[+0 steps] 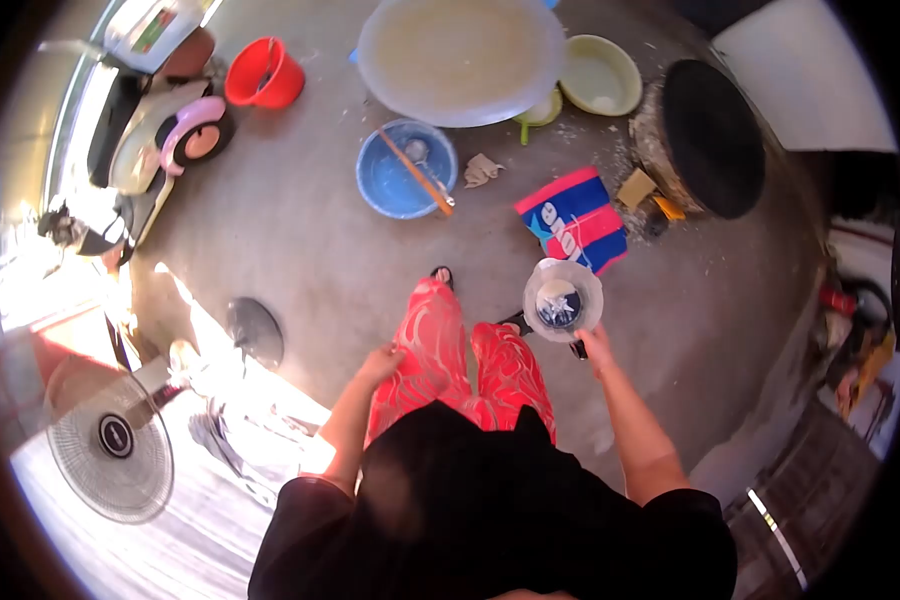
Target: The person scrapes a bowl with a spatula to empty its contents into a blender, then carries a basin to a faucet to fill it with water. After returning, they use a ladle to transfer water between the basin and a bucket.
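jug [562, 298], clear plastic with something dark and pale inside, hangs in front of the right leg, held from below by the right hand [597, 345], whose fingers clasp its handle. left hand [380, 362] rests by the left thigh, loosely curled and holding nothing, just touching the red patterned trousers [440, 350]. a sandal [442, 272] shows at the front foot on the concrete floor [300, 230].

to the left, low down, a fan [110, 440] stands in bright sun, and a round dark lid [255, 332] lies on the floor near it. just beyond the jug lies a cloth [575, 218] in blue, pink and white. beside it to the right are a small yellow block [636, 188] and a drum [710, 138] with a black top.

farther on, a blue basin [390, 185] holds a stick [415, 172] and a ladle [418, 152]; a rag [482, 170] lies just right of it. at the far edge sits a big pale tub [460, 58] of cloudy liquid, with a green bowl [600, 75] to its right. a red bucket [263, 73] stands far left, near a pink and white ride-on toy [175, 125].
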Tool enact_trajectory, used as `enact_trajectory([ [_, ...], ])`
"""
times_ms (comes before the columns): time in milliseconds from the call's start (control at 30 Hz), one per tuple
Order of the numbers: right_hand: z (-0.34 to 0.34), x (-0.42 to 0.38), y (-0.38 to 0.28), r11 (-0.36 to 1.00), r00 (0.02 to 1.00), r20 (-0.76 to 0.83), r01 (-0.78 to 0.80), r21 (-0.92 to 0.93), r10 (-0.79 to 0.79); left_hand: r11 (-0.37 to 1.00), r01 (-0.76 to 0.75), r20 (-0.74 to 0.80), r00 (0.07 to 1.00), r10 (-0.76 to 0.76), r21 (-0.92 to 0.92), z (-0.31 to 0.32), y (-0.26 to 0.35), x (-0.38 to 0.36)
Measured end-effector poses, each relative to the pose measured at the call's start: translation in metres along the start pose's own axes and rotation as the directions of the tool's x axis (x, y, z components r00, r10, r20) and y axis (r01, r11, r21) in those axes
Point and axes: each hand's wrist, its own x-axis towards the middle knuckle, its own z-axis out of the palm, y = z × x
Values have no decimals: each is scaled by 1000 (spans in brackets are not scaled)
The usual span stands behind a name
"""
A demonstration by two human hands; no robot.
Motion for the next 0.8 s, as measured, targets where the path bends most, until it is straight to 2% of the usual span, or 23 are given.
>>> enact_trajectory([
  [33,9,10,-7,1000,1000,21,1,-23,0,995,63,47,997,-67,71,15,-3,-1],
  [100,31,29,-19,974,996,93,33,-224,-12,966,156,173,966,-193,206,54,-14,7],
  [133,48,38,-29,960,990,135,1,-280,38,946,181,243,938,-248,269,75,-28,20],
  [200,81,70,-22,941,987,159,51,-335,3,883,101,94,983,-161,459,120,-52,31],
  [233,97,88,-13,919,983,180,97,-383,-29,909,153,166,958,-232,387,132,-57,37],
  [267,111,116,5,842,982,185,138,-522,-46,926,209,244,925,-292,314,139,-55,43],
  [300,126,128,5,835,981,190,143,-532,-47,930,212,245,925,-290,301,139,-43,44],
  [367,168,145,4,794,980,200,113,-597,11,860,361,138,891,-432,360,130,-12,30],
  [400,185,158,8,796,970,240,113,-594,41,860,367,147,886,-439,354,132,-12,30],
  [433,201,174,15,791,969,243,110,-602,51,866,371,89,903,-421,335,136,-15,30],
  [467,217,188,24,806,960,278,141,-575,31,871,377,28,913,-406,316,141,-20,30],
  [500,232,202,31,820,950,313,170,-546,11,868,389,33,907,-419,309,147,-25,29],
  [600,276,229,44,842,936,351,179,-509,13,878,330,-94,944,-317,346,154,-34,23],
  [700,307,242,50,876,920,392,180,-448,12,883,330,-68,943,-326,334,154,-35,26],
  [733,312,251,52,879,895,439,147,-453,77,889,308,-78,951,-300,338,154,-37,26],
  [800,322,264,62,890,887,453,132,-436,90,889,309,-75,951,-301,337,153,-39,29],
])
